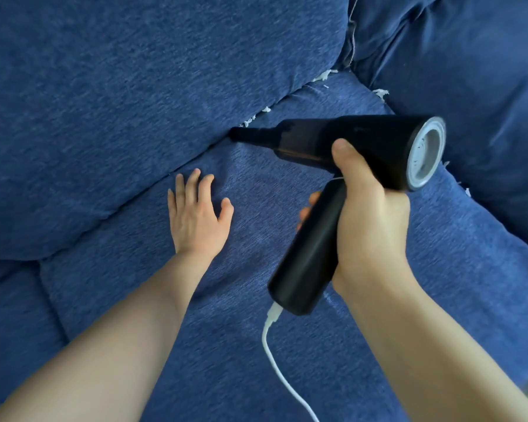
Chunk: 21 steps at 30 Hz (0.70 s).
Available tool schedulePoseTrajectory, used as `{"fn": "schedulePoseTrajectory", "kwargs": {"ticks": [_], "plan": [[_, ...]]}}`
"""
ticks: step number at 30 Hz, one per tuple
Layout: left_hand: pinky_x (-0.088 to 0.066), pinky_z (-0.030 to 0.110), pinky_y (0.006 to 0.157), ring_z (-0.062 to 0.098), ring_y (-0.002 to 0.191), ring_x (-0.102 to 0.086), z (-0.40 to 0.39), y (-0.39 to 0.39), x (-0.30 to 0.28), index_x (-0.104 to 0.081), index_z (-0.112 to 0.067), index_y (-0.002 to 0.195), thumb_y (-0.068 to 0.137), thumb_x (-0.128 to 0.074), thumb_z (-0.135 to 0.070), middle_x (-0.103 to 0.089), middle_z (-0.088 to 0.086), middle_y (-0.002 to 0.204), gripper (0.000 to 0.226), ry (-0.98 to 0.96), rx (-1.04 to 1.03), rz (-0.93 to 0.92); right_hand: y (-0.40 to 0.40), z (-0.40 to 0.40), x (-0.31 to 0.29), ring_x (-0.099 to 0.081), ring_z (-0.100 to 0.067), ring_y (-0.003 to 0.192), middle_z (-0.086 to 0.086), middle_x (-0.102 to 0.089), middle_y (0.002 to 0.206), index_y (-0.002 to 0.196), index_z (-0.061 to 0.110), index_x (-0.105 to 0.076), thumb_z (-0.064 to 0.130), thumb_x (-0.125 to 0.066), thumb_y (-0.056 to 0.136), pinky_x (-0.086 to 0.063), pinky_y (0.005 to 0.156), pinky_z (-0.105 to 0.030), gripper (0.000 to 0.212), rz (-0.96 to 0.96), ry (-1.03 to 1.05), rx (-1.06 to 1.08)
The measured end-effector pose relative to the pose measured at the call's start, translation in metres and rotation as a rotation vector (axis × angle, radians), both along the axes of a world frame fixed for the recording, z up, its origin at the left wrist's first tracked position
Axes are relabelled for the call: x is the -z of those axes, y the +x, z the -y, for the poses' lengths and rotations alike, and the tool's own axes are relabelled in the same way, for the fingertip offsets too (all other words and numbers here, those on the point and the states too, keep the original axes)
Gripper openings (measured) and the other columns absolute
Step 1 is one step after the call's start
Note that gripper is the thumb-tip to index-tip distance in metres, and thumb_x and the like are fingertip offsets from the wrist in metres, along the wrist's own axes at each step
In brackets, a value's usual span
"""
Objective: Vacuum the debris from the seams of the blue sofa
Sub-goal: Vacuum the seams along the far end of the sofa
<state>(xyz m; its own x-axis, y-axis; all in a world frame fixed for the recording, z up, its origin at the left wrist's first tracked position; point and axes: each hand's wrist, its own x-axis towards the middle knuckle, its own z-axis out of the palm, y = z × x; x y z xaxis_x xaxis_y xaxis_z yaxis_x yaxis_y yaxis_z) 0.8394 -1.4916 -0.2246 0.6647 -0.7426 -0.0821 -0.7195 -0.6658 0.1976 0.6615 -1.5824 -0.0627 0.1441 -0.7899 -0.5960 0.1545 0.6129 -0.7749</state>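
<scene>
Vacuum: the black handheld plastic vacuum cleaner (348, 141) is hanging over the seat cushion, its narrow nozzle tip (237, 134) pressing into the seam and partly blurring into it.
Debris: white shredded scraps (256, 115) are lying along the seam under the blue fabric back cushion (134, 86); more are peeking out further right (325, 76).
Right hand (369, 214): clenching the vacuum's handle, fingers mostly hidden behind it.
Left hand (195, 214): lying flat, fingers spread, on the blue woven seat cushion (256, 345).
Cable: a white cord (275, 354) is trailing from the handle, running off the bottom edge.
</scene>
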Motion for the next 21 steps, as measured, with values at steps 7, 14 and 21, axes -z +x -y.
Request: {"fn": "schedulePoseTrajectory", "kwargs": {"ticks": [7,14,21], "plan": [[-0.003,0.053,0.121,0.042,0.148,0.001,0.035,0.003,0.007,-0.022,-0.029,0.154,0.099,-0.034,-0.048,-0.015,-0.003,0.164,0.059,0.046,-0.026,-0.023,-0.007,0.01,0.0,-0.06,-0.021,0.041,-0.002,-0.059,0.047,0.053,0.035,-0.07,0.042,-0.075,0.079,-0.054,0.05,-0.032,0.027,-0.026,-0.031,-0.005],[-0.007,0.052,0.121,0.039,0.148,-0.009,0.034,-0.008,0.016,-0.022,-0.03,0.154,0.097,-0.024,-0.05,-0.017,-0.003,0.163,0.06,0.049,-0.057,0.048,0.011,0.022,0.005,-0.063,-0.023,0.04,-0.001,-0.061,0.046,0.047,0.036,-0.067,0.044,-0.076,0.077,-0.057,0.053,-0.037,0.032,-0.075,-0.035,0.012],[-0.008,0.054,0.12,0.036,0.149,-0.01,0.036,-0.01,0.015,-0.024,-0.026,0.154,0.098,-0.027,-0.046,-0.019,0.0,0.163,0.06,0.055,-0.037,0.057,0.003,0.022,0.009,-0.064,-0.024,0.043,-0.003,-0.061,0.047,0.05,0.029,-0.068,0.042,-0.076,0.077,-0.057,0.052,-0.037,0.031,-0.007,0.072,0.061]]}}
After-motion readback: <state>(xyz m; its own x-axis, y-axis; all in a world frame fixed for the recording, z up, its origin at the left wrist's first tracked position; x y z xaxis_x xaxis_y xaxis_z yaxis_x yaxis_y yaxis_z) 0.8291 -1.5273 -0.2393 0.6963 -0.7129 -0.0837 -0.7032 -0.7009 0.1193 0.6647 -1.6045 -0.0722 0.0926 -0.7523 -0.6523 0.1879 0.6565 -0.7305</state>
